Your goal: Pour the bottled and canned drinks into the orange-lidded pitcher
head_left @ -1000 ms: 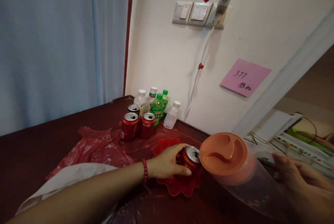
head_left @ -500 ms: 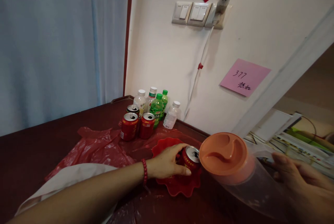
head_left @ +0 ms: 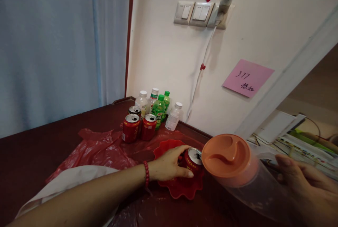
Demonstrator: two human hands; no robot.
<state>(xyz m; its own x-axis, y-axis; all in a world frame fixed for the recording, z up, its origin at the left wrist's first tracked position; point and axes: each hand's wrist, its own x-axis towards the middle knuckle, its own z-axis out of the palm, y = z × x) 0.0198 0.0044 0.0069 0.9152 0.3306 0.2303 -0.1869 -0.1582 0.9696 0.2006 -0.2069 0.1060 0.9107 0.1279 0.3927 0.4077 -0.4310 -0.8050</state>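
My left hand (head_left: 171,163), with a red bead bracelet on the wrist, is wrapped round an opened red can (head_left: 192,161). The can is over a red scalloped dish (head_left: 182,188) and leans slightly right. On the right, my right hand (head_left: 303,184) grips the handle of a clear pitcher (head_left: 258,195) with an orange lid (head_left: 227,154). The pitcher is tilted to the left, its lid close beside the can's top. No liquid can be made out between them.
Red cans (head_left: 131,128), a dark can, green bottles (head_left: 158,110) and white-capped bottles (head_left: 173,116) stand towards the wall. A red plastic sheet (head_left: 100,146) and white cloth (head_left: 71,181) lie on the dark red table (head_left: 23,153). A cable (head_left: 199,75) hangs behind.
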